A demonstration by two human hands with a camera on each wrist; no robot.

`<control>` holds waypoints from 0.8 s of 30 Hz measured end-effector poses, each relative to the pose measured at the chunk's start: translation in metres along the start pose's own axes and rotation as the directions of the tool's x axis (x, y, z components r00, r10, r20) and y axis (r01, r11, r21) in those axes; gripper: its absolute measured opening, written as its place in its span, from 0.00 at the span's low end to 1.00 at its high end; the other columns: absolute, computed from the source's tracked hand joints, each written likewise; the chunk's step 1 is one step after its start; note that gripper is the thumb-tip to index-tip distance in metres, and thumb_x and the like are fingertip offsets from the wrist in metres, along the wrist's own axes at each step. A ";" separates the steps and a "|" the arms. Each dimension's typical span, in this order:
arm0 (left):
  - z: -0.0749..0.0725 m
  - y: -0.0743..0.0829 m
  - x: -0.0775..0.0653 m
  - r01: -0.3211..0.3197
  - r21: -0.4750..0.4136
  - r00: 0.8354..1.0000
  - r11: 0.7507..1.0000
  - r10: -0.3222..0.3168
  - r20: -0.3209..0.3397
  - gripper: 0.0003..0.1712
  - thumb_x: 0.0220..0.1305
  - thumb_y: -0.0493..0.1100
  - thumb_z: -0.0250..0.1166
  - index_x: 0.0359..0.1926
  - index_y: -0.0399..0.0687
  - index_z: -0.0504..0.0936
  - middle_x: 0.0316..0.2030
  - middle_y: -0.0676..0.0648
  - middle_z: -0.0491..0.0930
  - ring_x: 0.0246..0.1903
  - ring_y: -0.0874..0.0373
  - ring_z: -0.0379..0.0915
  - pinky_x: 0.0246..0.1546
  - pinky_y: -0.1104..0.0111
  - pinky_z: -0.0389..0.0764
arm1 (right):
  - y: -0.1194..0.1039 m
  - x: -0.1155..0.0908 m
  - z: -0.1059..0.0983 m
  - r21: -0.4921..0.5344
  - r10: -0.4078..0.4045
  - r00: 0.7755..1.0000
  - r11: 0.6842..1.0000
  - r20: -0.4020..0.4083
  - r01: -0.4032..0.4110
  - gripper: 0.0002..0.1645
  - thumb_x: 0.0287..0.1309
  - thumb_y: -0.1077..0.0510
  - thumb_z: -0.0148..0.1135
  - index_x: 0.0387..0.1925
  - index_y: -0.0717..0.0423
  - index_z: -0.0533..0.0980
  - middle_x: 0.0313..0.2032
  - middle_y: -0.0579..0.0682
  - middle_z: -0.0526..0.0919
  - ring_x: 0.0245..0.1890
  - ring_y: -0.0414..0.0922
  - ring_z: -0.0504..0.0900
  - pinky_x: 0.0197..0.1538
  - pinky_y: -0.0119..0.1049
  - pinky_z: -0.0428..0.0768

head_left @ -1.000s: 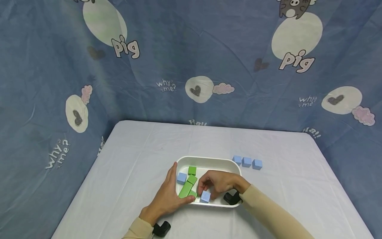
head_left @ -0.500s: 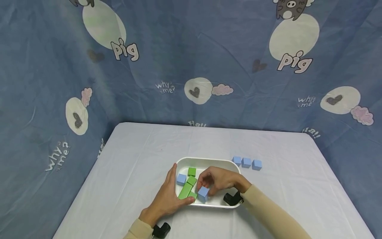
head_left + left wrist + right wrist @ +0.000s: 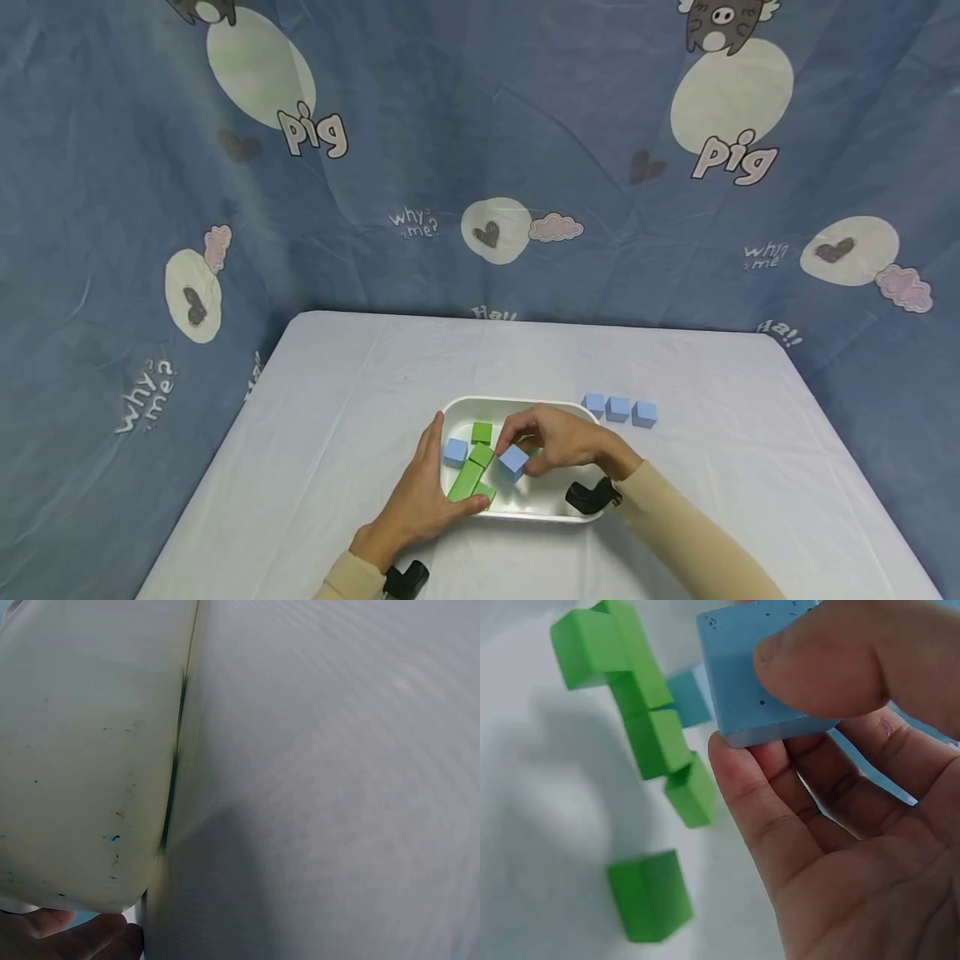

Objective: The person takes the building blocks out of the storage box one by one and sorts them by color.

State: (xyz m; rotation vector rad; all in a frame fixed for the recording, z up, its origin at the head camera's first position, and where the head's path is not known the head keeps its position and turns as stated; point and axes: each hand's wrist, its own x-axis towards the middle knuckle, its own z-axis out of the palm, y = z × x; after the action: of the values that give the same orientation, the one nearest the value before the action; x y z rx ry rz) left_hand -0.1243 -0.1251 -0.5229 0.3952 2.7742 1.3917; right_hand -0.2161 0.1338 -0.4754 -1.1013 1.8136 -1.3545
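My right hand [image 3: 558,437] pinches a blue cube [image 3: 513,462] between thumb and fingers, raised over the tray; in the right wrist view the cube [image 3: 739,682] is tilted, with the thumb on one face. My left hand [image 3: 420,492] rests against the white tray's [image 3: 540,517] left end, fingers fairly straight along that side and thumb over the near rim. Inside the tray, near that hand, lie another blue cube [image 3: 455,452], a long green block [image 3: 466,481] and green cubes [image 3: 482,432]. One more green block [image 3: 651,896] is partly hidden under my right hand in the head view.
A row of three blue cubes [image 3: 618,409] stands on the white-covered table [image 3: 360,367], just beyond the tray's far right corner. A blue printed cloth [image 3: 360,167] hangs behind and at the sides.
My right hand has raised the blue cube from near the tray's front wall and carried it away from me, turning it slightly. My left hand stays on the tray.
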 end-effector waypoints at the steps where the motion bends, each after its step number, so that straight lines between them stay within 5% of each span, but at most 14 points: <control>1: 0.000 0.000 0.000 0.001 0.000 1.000 1.000 -0.001 -0.001 0.79 0.44 0.65 0.80 0.81 0.39 0.39 0.78 0.39 0.49 0.69 0.41 0.61 0.64 0.45 0.68 | -0.002 -0.002 -0.002 0.003 -0.004 1.000 1.000 -0.009 0.004 0.25 0.44 0.80 0.63 0.46 0.63 0.82 0.47 0.55 0.83 0.46 0.46 0.82 0.56 0.49 0.81; 12: 0.001 0.000 0.000 0.015 0.011 1.000 1.000 -0.015 -0.007 0.80 0.42 0.68 0.80 0.81 0.39 0.40 0.78 0.39 0.49 0.71 0.41 0.58 0.65 0.45 0.67 | -0.018 -0.030 -0.031 -0.010 0.035 0.984 0.999 -0.175 -0.038 0.23 0.47 0.78 0.62 0.47 0.62 0.81 0.45 0.57 0.82 0.45 0.52 0.82 0.57 0.50 0.79; 19: 0.001 0.000 0.001 0.014 0.023 1.000 1.000 -0.014 -0.010 0.80 0.42 0.67 0.80 0.81 0.39 0.40 0.78 0.38 0.49 0.71 0.40 0.58 0.64 0.44 0.67 | -0.022 -0.053 -0.050 -0.095 0.068 0.922 0.989 -0.381 -0.112 0.20 0.50 0.76 0.64 0.45 0.60 0.80 0.44 0.56 0.81 0.44 0.54 0.82 0.53 0.47 0.80; 24: 0.001 -0.001 0.001 0.019 0.028 1.000 0.999 -0.019 -0.004 0.80 0.42 0.68 0.80 0.81 0.40 0.40 0.78 0.39 0.48 0.71 0.40 0.58 0.64 0.44 0.68 | -0.023 -0.066 -0.059 -0.129 0.051 0.891 0.984 -0.452 -0.122 0.20 0.49 0.77 0.64 0.44 0.61 0.80 0.43 0.57 0.82 0.43 0.54 0.84 0.49 0.45 0.82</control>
State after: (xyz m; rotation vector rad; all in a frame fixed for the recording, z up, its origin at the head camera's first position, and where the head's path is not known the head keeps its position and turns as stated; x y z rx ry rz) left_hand -0.1253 -0.1245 -0.5243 0.3662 2.7957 1.3527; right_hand -0.2297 0.2157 -0.4368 -0.8105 2.3029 -1.5252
